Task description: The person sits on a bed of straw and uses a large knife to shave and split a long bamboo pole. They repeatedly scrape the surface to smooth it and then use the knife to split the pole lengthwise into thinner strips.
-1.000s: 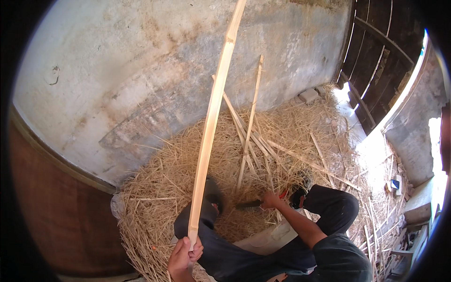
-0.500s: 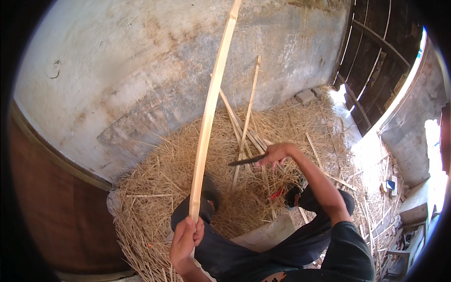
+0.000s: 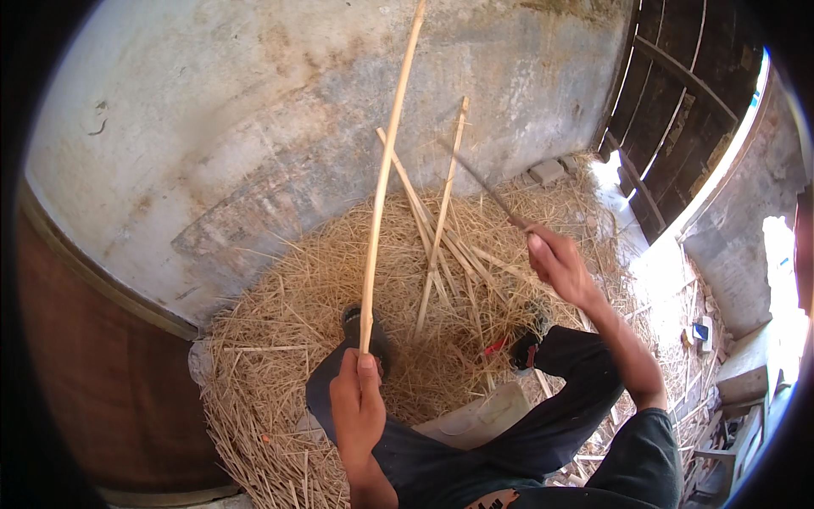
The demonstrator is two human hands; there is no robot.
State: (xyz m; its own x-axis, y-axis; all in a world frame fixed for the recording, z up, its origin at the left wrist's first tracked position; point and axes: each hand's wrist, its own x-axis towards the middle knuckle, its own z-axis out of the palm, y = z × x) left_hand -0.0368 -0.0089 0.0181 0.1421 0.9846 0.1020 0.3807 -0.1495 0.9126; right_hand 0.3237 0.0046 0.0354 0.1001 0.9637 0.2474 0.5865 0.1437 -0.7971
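Note:
My left hand (image 3: 359,405) is closed round the lower end of a long pale bamboo strip (image 3: 386,178), which stands nearly upright and runs out past the top of the view. To the right, my right hand (image 3: 560,265) grips the handle of a long, thin dark blade that looks like a knife (image 3: 492,193). Its tip is blurred and points up and left, apart from the strip in my left hand. Beyond my hands, several more bamboo strips (image 3: 447,199) lean against the wall or lie crossed on the shavings.
Thin bamboo shavings (image 3: 280,339) cover the floor around my legs. A pale block-like seat or container (image 3: 483,416) sits between my thighs. A stained wall (image 3: 254,127) rises ahead, a dark wooden door (image 3: 678,93) stands far right, and a brown panel (image 3: 93,365) is at left.
My right hand has risen to the right, swinging the blade from near level to tilted up. My left hand has shifted slightly right and turned the strip, which now shows a narrower side.

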